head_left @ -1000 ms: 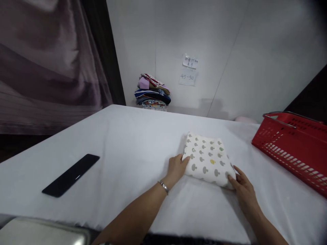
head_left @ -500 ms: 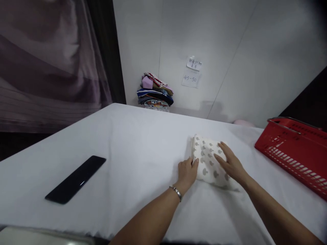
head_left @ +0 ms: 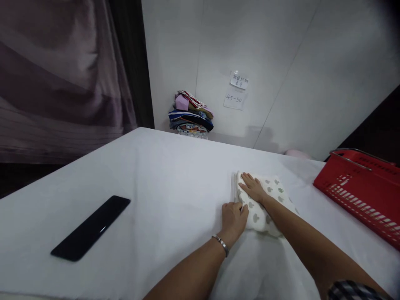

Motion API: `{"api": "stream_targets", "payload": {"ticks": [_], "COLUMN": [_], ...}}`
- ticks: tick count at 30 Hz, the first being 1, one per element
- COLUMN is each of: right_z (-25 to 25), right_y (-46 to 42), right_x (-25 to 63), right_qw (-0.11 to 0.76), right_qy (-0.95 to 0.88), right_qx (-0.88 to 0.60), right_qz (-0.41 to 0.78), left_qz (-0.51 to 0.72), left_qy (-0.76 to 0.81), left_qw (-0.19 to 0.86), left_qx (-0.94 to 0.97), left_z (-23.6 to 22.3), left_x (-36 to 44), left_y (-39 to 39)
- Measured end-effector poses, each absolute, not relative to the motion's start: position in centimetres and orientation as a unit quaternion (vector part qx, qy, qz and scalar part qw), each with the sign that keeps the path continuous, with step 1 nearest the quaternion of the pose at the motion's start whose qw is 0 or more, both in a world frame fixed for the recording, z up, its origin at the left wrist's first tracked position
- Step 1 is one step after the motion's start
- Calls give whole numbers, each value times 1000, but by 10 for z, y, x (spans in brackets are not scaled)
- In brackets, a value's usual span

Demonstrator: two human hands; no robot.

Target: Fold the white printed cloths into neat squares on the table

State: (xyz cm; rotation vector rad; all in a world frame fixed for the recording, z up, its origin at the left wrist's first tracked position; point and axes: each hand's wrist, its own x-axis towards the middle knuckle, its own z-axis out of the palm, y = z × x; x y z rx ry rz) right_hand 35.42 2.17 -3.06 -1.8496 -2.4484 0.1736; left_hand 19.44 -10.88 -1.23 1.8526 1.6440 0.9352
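A folded white cloth with grey mushroom-like prints [head_left: 273, 189] lies on the white-covered table [head_left: 181, 179], right of the middle. My right hand [head_left: 253, 188] rests flat on top of it near its far left corner, fingers spread. At the cloth's near left edge, my left hand [head_left: 234, 216] has its fingers curled, thumb on the edge, gripping it. A silver bracelet [head_left: 221, 245] circles my left wrist. The underside of the cloth is hidden.
A dark phone-like slab [head_left: 92, 227] lies on the left of the table. At the right edge stands a red plastic basket [head_left: 362, 183] with a metal handle. Beyond the far edge is a stack of folded clothes [head_left: 191, 114], near paper signs [head_left: 235, 98] on the wall.
My right hand has moved left across the cloth and now lies flat on its far left part. My left hand stays at the left edge. The view has shifted slightly.
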Motion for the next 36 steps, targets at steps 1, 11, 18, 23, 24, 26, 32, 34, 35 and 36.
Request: {"api": "stream_targets", "payload": {"ticks": [1, 11, 18, 23, 24, 26, 32, 34, 35, 36], "right_z": [-30, -17, -20, -8, -4, 3, 9, 2, -2, -7], "right_y": [22, 23, 22, 14, 11, 6, 0, 3, 5, 8], "right_x": [354, 349, 345, 357, 366, 392, 468, 475, 475, 474], "right_qw": [31, 3, 25, 54, 67, 105, 136, 126, 123, 121], "right_qy": [-797, -790, -788, -789, -785, -751, -599, -594, -595, -595], "right_qx": [-600, -607, -609, -603, -608, -648, -786, -790, -789, -789], "right_qz": [53, 89, 81, 105, 96, 66, 65, 83, 89, 93], "left_qz": [342, 340, 310, 335, 344, 360, 374, 365, 360, 354], "left_qy": [601, 601, 611, 605, 602, 599, 601, 603, 605, 607], "left_qw": [246, 241, 230, 256, 261, 270, 282, 277, 275, 273], "left_qx": [679, 681, 691, 675, 672, 662, 648, 653, 655, 657], "left_z": [-13, -14, -14, -15, -16, -18, -24, -25, -25, -25], "left_x": [194, 193, 194, 192, 192, 192, 194, 194, 194, 194], "left_y": [-109, -108, -108, -106, -106, -105, -101, -100, -100, -99]}}
